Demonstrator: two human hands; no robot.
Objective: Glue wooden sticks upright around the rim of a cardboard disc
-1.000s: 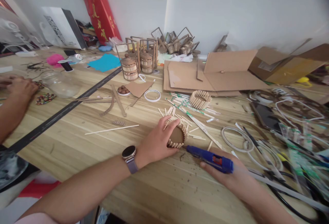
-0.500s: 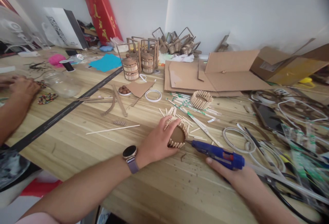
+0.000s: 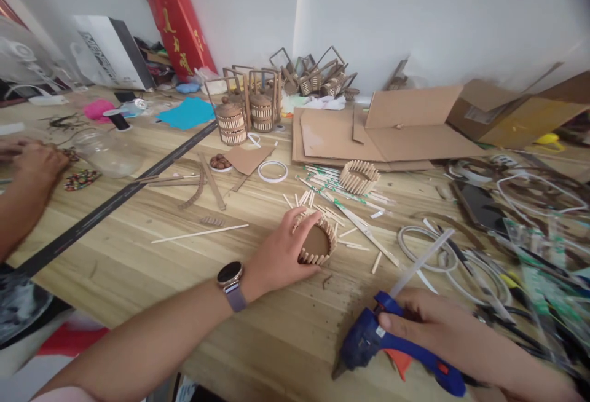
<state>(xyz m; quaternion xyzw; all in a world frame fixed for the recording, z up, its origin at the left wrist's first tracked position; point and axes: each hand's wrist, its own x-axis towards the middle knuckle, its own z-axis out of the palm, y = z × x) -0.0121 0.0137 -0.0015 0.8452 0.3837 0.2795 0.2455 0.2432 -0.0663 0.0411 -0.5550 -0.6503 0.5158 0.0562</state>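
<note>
My left hand (image 3: 281, 248), with a watch on its wrist, curls its fingers round the near-left side of a small round basket (image 3: 329, 243) of short wooden sticks on a brown base. My right hand (image 3: 428, 322) grips a blue hot glue gun (image 3: 364, 340) at the lower right. The gun's nozzle points down and left, close to the table's near edge, and a clear glue stick (image 3: 424, 260) juts from its back. Loose short sticks (image 3: 304, 198) lie just behind the basket. A second stick ring (image 3: 359, 177) stands farther back.
Flattened cardboard (image 3: 341, 134) lies at the back, beside finished little lidded baskets (image 3: 231, 122). Scissors, cables and white rings (image 3: 426, 248) crowd the right. At the far left, another person's hand (image 3: 39, 162) is near a glass jar (image 3: 106, 153) and beads (image 3: 82, 179).
My right hand has drawn the glue gun away from the basket, toward me, and turned its nozzle downward. My left hand still holds the basket in the same place.
</note>
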